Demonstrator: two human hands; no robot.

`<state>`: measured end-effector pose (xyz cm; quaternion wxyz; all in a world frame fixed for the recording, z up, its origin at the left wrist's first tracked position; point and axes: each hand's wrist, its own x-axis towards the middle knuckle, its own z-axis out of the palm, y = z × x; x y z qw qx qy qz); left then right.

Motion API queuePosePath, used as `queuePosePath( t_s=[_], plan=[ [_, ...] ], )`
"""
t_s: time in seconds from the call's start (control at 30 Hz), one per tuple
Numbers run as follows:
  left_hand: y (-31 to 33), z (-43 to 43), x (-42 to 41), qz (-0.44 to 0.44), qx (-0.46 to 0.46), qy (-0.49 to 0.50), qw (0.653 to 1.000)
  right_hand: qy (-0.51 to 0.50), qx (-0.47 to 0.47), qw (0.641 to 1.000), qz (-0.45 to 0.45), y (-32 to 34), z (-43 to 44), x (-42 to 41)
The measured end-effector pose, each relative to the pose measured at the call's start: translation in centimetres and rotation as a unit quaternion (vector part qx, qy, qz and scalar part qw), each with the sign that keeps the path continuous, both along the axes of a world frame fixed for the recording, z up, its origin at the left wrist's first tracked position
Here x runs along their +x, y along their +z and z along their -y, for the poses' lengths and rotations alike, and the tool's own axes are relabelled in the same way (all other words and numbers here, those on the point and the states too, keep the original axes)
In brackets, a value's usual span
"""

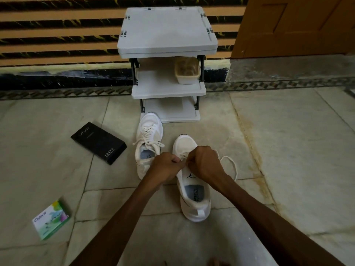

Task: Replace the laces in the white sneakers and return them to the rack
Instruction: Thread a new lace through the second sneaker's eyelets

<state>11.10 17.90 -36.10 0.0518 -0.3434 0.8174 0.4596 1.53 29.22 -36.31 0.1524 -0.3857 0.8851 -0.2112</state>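
Two white sneakers stand on the stone floor (288, 150) in front of the white three-tier rack (167, 89), and neither is back on a shelf yet. The laced sneaker (148, 144), on the person's left by the rack's foot, has a white lace through its eyelets with the loose ends splayed sideways. It looks finished apart from tying.

The near sneaker (193, 191) is the one being worked on. The left hand (165, 167) and right hand (204, 163) meet over its eyelets, fingers curled and seemingly pinching the lace (231, 166). Its slack loops out over the floor to the right. How many eyelets are threaded is hidden under the hands.

I judge the job past halfway: finishing this shoe and shelving the pair remain.

A black box (99, 143) reads "vivo" and "120W", and a green carton (51, 219) reads "Odonil". The tongue logo and insole print are too small to read. A beige tub (187, 72) sits on the middle shelf.
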Motion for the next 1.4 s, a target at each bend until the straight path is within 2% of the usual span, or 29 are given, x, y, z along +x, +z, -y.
queuePosePath(
  t_s=[0.13, 0.27, 0.47, 0.6, 0.8, 0.9, 1.03, 1.2, 1.23, 1.33, 1.4],
  plan=[
    [-0.3, 0.1, 0.0, -0.013, 0.024, 0.007, 1.000, 0.000, -0.014, 1.000, 0.018, -0.2, 0.0, -0.2],
    [-0.4, 0.5, 0.0, -0.015, 0.088, 0.030, 0.996, -0.022, -0.032, 0.999, 0.020, -0.5, -0.2, 0.0],
    [0.1, 0.6, 0.2, -0.002, 0.118, 0.031, 0.993, -0.040, -0.012, 0.999, 0.004, 0.0, 0.2, 1.2],
    [-0.3, 1.0, -0.2, -0.005, 0.190, 0.063, 0.980, -0.040, -0.003, 0.999, 0.001, 0.0, 0.7, 1.4],
    [-0.6, 0.5, -0.7, -0.023, 0.018, 0.037, 0.999, -0.093, -0.084, 0.991, 0.038, -1.0, 0.2, 1.1],
    [-1.0, 0.7, -0.8, -0.050, 0.019, 0.037, 0.998, -0.128, -0.143, 0.976, 0.107, -1.3, -0.2, 0.9],
    [-1.2, 0.7, -0.7, -0.055, 0.017, 0.038, 0.998, -0.126, -0.167, 0.970, 0.123, -1.7, -0.1, 0.9],
    [-1.2, 0.6, -0.7, -0.056, 0.022, 0.041, 0.997, -0.115, -0.153, 0.974, 0.122, -1.4, 0.0, 0.7],
    [-1.2, 0.6, -0.9, -0.057, 0.003, 0.035, 0.998, -0.112, -0.144, 0.978, 0.102, -1.1, -0.1, 0.8],
    [-1.2, 0.5, -0.7, -0.061, -0.129, -0.014, 0.990, -0.096, -0.121, 0.987, 0.048, 0.0, -0.7, 1.9],
    [-1.3, 0.8, -0.6, -0.071, -0.121, -0.024, 0.990, -0.115, -0.111, 0.986, 0.057, -0.1, -1.5, 2.3]
  ],
)
